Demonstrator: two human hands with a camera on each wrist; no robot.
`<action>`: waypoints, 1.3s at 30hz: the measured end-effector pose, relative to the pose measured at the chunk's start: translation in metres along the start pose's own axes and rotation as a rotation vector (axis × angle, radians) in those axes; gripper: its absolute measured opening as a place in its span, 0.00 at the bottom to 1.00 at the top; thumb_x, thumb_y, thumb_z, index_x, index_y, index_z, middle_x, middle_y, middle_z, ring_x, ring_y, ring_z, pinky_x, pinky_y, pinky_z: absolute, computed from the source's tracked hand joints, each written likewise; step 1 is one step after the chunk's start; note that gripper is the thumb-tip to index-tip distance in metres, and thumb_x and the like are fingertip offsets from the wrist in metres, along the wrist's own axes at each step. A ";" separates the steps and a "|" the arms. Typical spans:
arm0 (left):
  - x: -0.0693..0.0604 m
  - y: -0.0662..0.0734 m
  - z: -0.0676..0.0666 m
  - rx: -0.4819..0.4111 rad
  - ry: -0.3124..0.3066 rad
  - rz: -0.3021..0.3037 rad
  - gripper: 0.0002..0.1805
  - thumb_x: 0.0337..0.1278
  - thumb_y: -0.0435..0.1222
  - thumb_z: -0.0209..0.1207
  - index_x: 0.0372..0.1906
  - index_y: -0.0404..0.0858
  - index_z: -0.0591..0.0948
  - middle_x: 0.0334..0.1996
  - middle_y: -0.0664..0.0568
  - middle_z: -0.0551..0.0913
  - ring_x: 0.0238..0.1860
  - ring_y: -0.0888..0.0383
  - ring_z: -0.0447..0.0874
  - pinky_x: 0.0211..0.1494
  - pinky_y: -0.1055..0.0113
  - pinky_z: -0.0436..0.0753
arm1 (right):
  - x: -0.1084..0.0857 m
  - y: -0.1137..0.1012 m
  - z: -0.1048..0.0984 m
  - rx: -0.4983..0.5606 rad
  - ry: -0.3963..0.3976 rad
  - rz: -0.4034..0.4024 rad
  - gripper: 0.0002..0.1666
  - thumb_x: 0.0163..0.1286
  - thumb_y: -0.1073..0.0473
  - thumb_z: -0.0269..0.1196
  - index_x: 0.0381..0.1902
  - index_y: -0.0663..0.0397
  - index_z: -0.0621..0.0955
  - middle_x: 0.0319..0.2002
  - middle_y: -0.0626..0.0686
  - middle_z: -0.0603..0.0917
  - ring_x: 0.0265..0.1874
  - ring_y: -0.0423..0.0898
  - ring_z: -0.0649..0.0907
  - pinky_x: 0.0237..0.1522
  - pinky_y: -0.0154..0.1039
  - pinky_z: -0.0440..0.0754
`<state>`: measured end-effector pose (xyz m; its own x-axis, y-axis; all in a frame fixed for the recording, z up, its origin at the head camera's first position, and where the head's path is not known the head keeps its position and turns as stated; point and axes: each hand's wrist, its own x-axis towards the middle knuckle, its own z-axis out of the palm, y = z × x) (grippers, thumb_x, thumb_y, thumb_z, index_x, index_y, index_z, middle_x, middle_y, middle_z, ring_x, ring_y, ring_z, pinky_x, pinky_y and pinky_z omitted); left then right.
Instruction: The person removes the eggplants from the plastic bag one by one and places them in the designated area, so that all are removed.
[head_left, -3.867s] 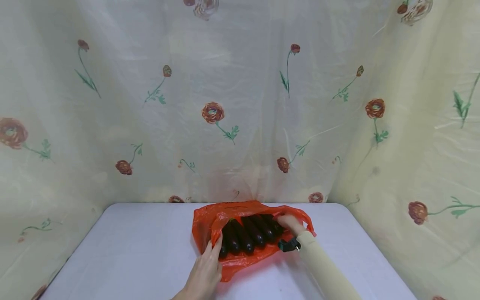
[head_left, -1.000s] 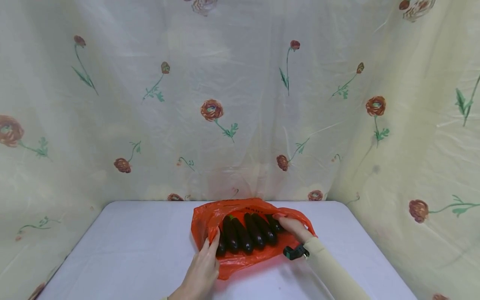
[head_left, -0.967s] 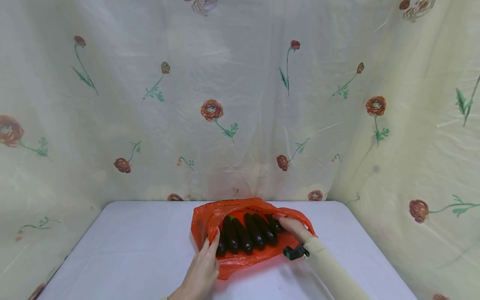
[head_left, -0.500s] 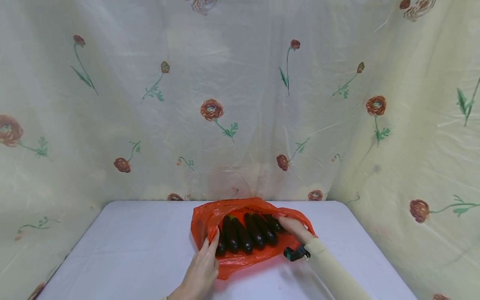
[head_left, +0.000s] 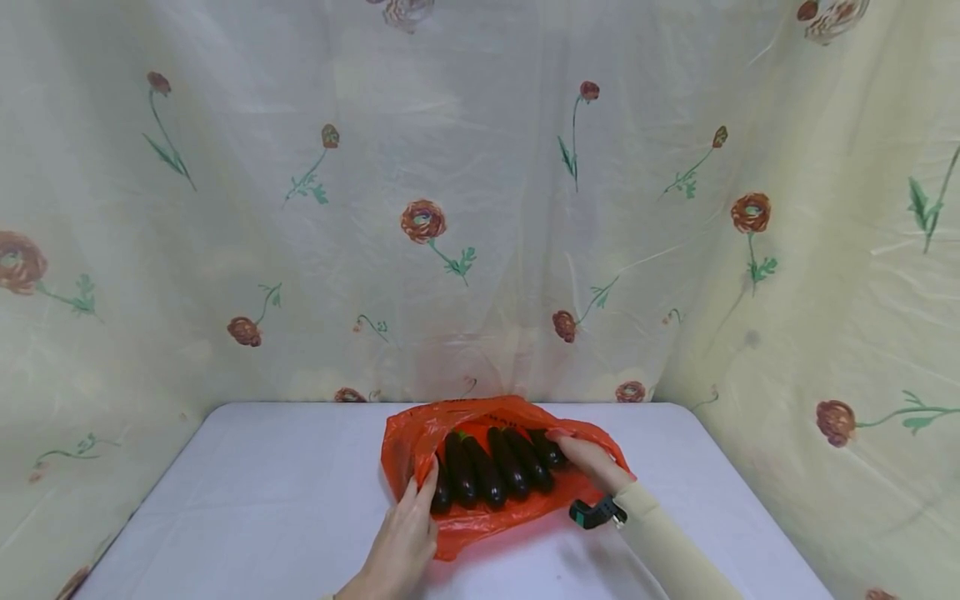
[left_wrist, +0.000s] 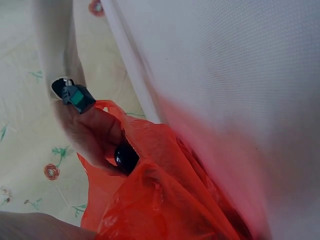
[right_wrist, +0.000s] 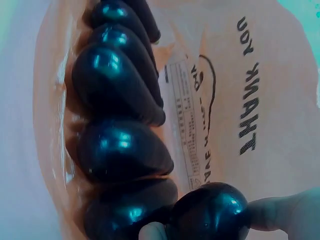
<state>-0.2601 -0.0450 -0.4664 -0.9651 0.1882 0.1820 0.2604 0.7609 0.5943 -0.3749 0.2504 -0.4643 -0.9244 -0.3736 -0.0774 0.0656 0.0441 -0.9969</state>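
A glossy, blackish, elongated eggplant (head_left: 553, 456) slants far-to-near at the right inside the thin red plastic bag (head_left: 401, 450), pinched by the nearer right hand (head_left: 592, 462), while the left hand (head_left: 405, 527) grips the bag's left edge.

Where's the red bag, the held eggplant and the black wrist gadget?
Red bag (head_left: 472, 528): head view, on its front flap.
Held eggplant (right_wrist: 210, 212): right wrist view, on its shiny side.
Black wrist gadget (left_wrist: 77, 98): left wrist view, its green patch.

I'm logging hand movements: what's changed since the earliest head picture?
The right hand has shifted slightly rightward and toward the person; it pinches one eggplant. The left hand still holds the red bag, and the other eggplants remain in a row inside.
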 end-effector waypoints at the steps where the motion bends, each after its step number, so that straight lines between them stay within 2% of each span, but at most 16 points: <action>1: 0.000 0.000 0.000 0.001 0.002 0.005 0.41 0.52 0.23 0.60 0.73 0.35 0.60 0.64 0.33 0.69 0.39 0.53 0.80 0.50 0.50 0.82 | -0.001 0.000 0.001 -0.169 0.046 -0.016 0.18 0.77 0.58 0.42 0.45 0.66 0.73 0.41 0.50 0.74 0.42 0.38 0.73 0.49 0.33 0.76; 4: 0.000 -0.001 0.000 0.001 0.000 0.006 0.41 0.53 0.23 0.60 0.73 0.35 0.60 0.65 0.33 0.69 0.38 0.53 0.80 0.50 0.50 0.82 | -0.006 -0.001 0.007 -0.232 0.112 0.017 0.24 0.76 0.55 0.46 0.57 0.71 0.72 0.50 0.61 0.77 0.46 0.47 0.78 0.52 0.48 0.81; 6: 0.001 0.000 0.000 -0.002 -0.005 0.000 0.42 0.52 0.23 0.60 0.74 0.36 0.59 0.65 0.33 0.69 0.38 0.53 0.80 0.50 0.50 0.82 | -0.009 -0.002 0.012 -0.264 0.167 0.052 0.25 0.75 0.53 0.48 0.58 0.70 0.73 0.51 0.63 0.79 0.44 0.49 0.81 0.51 0.51 0.82; 9: 0.001 0.000 0.000 -0.007 -0.015 -0.014 0.42 0.53 0.23 0.60 0.74 0.36 0.59 0.65 0.34 0.69 0.39 0.53 0.80 0.51 0.50 0.81 | -0.012 -0.005 0.020 -0.318 0.235 0.122 0.25 0.73 0.49 0.52 0.52 0.66 0.78 0.40 0.58 0.83 0.37 0.48 0.83 0.46 0.46 0.83; 12: 0.002 0.000 0.000 -0.010 -0.021 -0.026 0.42 0.53 0.23 0.61 0.74 0.36 0.59 0.65 0.34 0.69 0.39 0.53 0.79 0.51 0.50 0.81 | -0.013 -0.008 0.026 -0.355 0.264 0.170 0.22 0.71 0.46 0.55 0.44 0.61 0.80 0.30 0.53 0.82 0.31 0.47 0.83 0.41 0.42 0.83; 15: 0.002 0.001 0.000 -0.005 -0.018 -0.029 0.42 0.53 0.23 0.61 0.74 0.36 0.59 0.65 0.35 0.69 0.38 0.53 0.79 0.51 0.50 0.81 | -0.014 -0.010 0.030 -0.366 0.266 0.191 0.21 0.70 0.46 0.57 0.35 0.59 0.80 0.23 0.52 0.79 0.27 0.48 0.81 0.35 0.38 0.79; 20: 0.002 0.001 0.000 0.003 -0.015 -0.033 0.42 0.52 0.23 0.61 0.74 0.36 0.59 0.66 0.35 0.68 0.39 0.53 0.79 0.51 0.50 0.81 | -0.020 -0.011 0.039 -0.398 0.292 0.227 0.22 0.68 0.44 0.59 0.28 0.57 0.81 0.21 0.51 0.78 0.26 0.46 0.79 0.29 0.34 0.75; 27: 0.003 -0.001 -0.001 0.000 -0.009 -0.025 0.43 0.51 0.22 0.61 0.74 0.36 0.59 0.65 0.34 0.68 0.32 0.57 0.77 0.48 0.54 0.83 | -0.028 -0.015 0.048 -0.364 0.261 0.249 0.23 0.69 0.45 0.59 0.33 0.61 0.82 0.29 0.53 0.81 0.29 0.46 0.80 0.34 0.35 0.83; 32: 0.003 -0.002 -0.002 -0.003 0.003 -0.029 0.43 0.50 0.22 0.61 0.74 0.35 0.59 0.65 0.33 0.68 0.31 0.58 0.76 0.46 0.56 0.84 | -0.035 -0.020 0.052 -0.339 0.237 0.247 0.21 0.68 0.44 0.60 0.27 0.57 0.75 0.33 0.54 0.81 0.30 0.46 0.81 0.37 0.37 0.84; 35: 0.003 -0.002 -0.003 -0.006 0.004 -0.044 0.43 0.50 0.22 0.61 0.73 0.35 0.60 0.65 0.34 0.68 0.32 0.57 0.77 0.46 0.56 0.84 | -0.041 -0.022 0.055 -0.331 0.215 0.241 0.22 0.68 0.44 0.59 0.29 0.57 0.74 0.36 0.54 0.82 0.31 0.46 0.82 0.40 0.40 0.85; 39: 0.003 -0.002 -0.004 -0.013 0.006 -0.067 0.43 0.50 0.22 0.62 0.73 0.35 0.60 0.66 0.35 0.68 0.34 0.56 0.78 0.46 0.55 0.84 | -0.048 -0.025 0.058 -0.334 0.205 0.240 0.25 0.68 0.43 0.59 0.41 0.63 0.79 0.38 0.55 0.83 0.31 0.46 0.83 0.42 0.41 0.85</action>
<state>-0.2632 -0.0485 -0.4637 -0.9802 0.1332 0.1462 0.1955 0.7638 0.6151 -0.3103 0.2131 -0.4369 -0.9553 -0.1262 -0.2674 0.1937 0.4161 -0.8884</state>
